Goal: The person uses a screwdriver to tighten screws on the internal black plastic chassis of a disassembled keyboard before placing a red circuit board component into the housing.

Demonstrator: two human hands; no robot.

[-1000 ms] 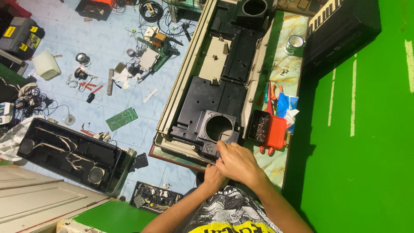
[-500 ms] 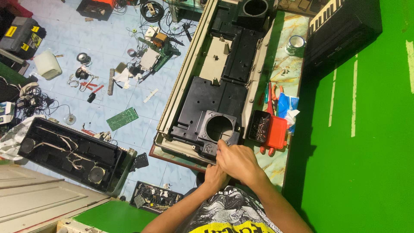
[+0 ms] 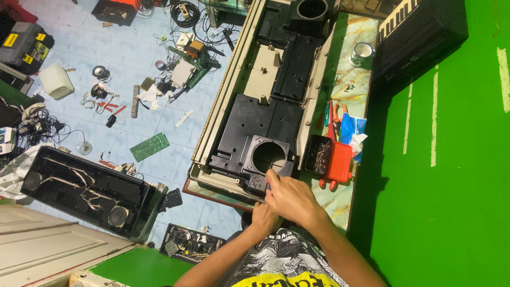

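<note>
Black plastic speaker frame (image 3: 265,159) under both hands at the near end of the opened keyboard case (image 3: 276,79).
Right hand (image 3: 291,197) presses fingers-down on its corner, left hand (image 3: 264,217) just below, grip hidden; a slip could crack the frame or knock the red screw tray (image 3: 332,159) to the right.

A pale blue tiled floor (image 3: 133,95) fills the upper left of the frame, strewn with cables and a green circuit board (image 3: 150,146). A bright green wall (image 3: 451,186) occupies the right side. A beige panelled door (image 3: 48,244) is seen at lower left.
</note>
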